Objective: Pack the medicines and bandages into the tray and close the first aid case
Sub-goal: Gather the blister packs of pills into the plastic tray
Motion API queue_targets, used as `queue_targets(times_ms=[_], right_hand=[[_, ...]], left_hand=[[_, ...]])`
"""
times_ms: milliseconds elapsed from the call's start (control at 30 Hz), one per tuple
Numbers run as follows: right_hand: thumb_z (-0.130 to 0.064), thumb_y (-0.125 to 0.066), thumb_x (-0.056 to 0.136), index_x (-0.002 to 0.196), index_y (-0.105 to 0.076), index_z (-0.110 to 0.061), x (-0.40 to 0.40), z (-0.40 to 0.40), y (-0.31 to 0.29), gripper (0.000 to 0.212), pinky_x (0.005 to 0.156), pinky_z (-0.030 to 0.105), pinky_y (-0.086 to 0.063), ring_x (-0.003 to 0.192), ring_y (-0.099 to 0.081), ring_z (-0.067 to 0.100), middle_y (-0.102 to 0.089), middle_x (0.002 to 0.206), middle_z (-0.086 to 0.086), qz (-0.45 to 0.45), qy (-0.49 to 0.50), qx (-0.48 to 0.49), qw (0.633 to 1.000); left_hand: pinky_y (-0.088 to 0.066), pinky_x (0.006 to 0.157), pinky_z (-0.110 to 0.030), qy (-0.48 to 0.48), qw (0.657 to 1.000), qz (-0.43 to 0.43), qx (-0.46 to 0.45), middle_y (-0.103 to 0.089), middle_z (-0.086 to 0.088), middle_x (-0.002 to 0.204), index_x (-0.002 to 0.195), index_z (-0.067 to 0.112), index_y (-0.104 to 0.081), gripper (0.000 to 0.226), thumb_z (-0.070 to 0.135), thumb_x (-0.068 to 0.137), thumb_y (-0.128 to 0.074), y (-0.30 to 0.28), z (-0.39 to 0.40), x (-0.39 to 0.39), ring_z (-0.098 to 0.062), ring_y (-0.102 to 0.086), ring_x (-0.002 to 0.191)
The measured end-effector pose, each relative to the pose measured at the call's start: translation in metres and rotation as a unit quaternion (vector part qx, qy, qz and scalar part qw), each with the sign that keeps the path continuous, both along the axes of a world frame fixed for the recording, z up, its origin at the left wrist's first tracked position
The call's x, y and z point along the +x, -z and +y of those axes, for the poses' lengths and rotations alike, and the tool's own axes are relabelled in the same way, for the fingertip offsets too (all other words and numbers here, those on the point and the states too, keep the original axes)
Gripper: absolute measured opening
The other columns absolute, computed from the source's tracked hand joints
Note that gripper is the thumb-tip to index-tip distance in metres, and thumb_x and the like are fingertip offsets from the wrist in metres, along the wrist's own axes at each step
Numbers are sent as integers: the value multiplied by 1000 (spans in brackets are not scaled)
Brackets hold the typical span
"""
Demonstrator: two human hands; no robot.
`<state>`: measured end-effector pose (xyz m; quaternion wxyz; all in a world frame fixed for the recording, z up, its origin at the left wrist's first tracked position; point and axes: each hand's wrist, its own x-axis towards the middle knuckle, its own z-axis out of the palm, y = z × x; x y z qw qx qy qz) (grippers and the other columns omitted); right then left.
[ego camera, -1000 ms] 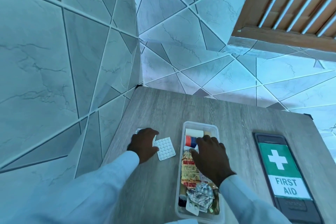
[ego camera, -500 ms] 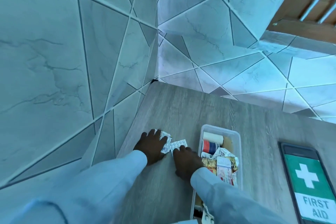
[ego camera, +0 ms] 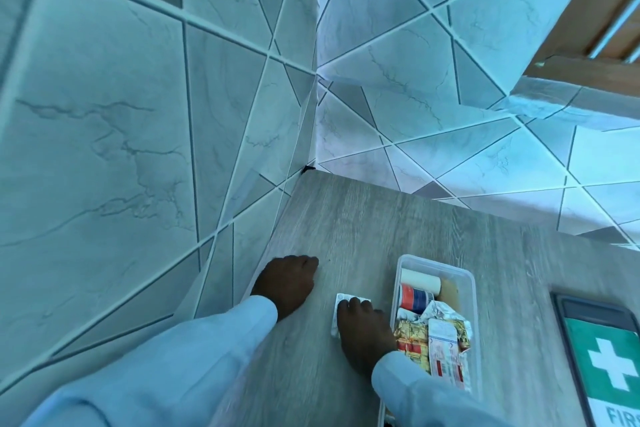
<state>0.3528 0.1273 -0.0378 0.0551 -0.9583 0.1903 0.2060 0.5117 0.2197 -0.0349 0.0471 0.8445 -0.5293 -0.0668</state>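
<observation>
the grey wood-grain table (ego camera: 363,229) carries a clear plastic tray (ego camera: 472,291) at its near right. just left, the right hand (ego camera: 363,329) presses a white pill blister strip (ego camera: 341,300), long axis toward the wall; whether that grip is clamped, i cannot tell. left hand (ego camera: 287,282) curled, farther left.

the table (ego camera: 363,229) was matt grey wood grain, the tray (ego camera: 471,291) clear glossy plastic, the wall (ego camera: 104,114) smooth marbled tile, the sleeves (ego camera: 194,350) plain cloth.

Long pale-blue sleeves (ego camera: 180,367), bare hands (ego camera: 285,282)
</observation>
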Motion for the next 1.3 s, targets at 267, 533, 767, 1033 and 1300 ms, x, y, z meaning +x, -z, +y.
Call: queue_targets(times_ms=[267, 533, 767, 1033, 1300], right_hand=[[-35, -69, 80, 148, -18, -12, 6, -10, 7, 88, 109, 51, -31, 135, -29, 39, -28, 148, 17, 13, 11, 14, 1000], [-34, -74, 75, 140, -31, -17, 4, 13, 0, 80, 102, 50, -35, 126, -42, 35, -43, 137, 12, 43, 23, -4, 999], [-28, -51, 89, 105, -55, -18, -8, 31, -29, 19, 84, 36, -50, 100, -62, 28, -65, 111, 7, -139, 125, 107, 976], [-24, -64, 88, 114, -46, -31, -109, 17, -84, 33, 64, 29, -39, 69, -58, 15, -62, 81, -5, -358, 370, 156, 843], [-23, -80, 77, 84, -58, -15, -205, -34, -74, 24, 63, 40, -55, 73, -68, 30, -67, 80, 11, -448, 577, 239, 640]], left_hand=[[-51, 76, -32, -371, 863, 291, -181, -71, -8, 98, 101, 19, -65, 26, 29, 80, -52, -22, 19, 6, -32, -65, 93], [-58, 78, -38, -449, 759, 386, -272, -67, -5, 101, 98, 25, -62, 22, 12, 82, -56, -28, 47, -7, -29, -65, 91], [-57, 82, -42, -421, 763, 391, -297, -64, -3, 103, 97, 32, -60, 26, 13, 82, -51, -38, 50, -19, -28, -63, 92], [-50, 75, -31, -292, 825, 397, -278, -61, 0, 101, 101, 28, -62, 27, 8, 87, -49, -52, -3, -72, -24, -59, 92], [-45, 73, -23, -141, 900, 373, -178, -71, -2, 104, 97, 22, -73, 26, 8, 87, -53, -46, -49, -160, -22, -65, 88]])
